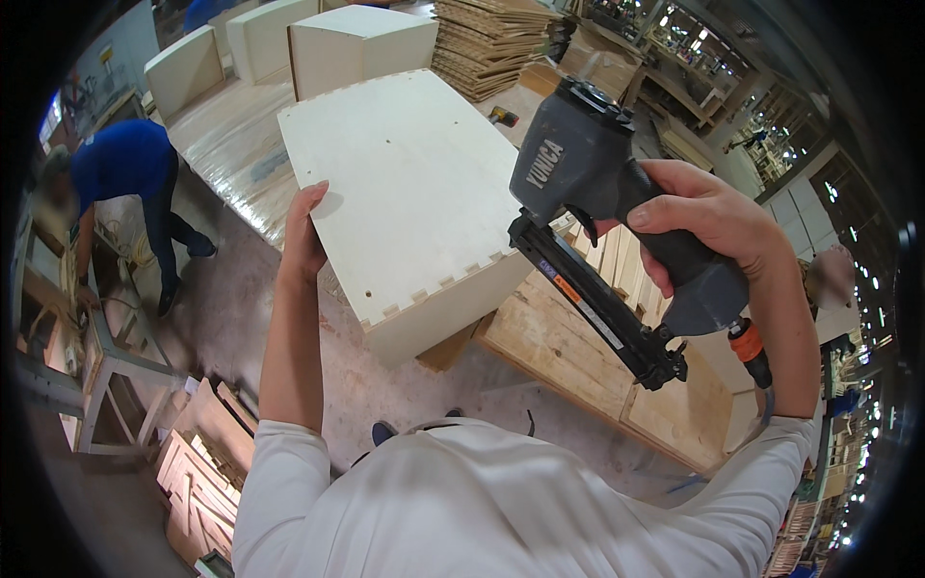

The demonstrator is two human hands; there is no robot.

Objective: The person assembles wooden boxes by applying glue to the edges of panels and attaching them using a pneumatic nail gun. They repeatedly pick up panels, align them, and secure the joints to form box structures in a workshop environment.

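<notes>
A pale wooden box with finger-jointed edges and a few small holes in its top panel is in front of me, tilted. At its left edge is my left hand, closed on the side with a digit over the top; the other fingers are mostly hidden. My right hand is wrapped round the grip of a dark grey pneumatic nail gun. The gun's nose is close by the box's right corner; whether they touch I cannot tell. An orange-collared air hose fitting hangs from the handle.
More pale boxes stand on a film-covered table. Stacked slats rise behind. A wooden bench is at the right. On the left a person in blue bends beside a wooden frame; loose boards lean below.
</notes>
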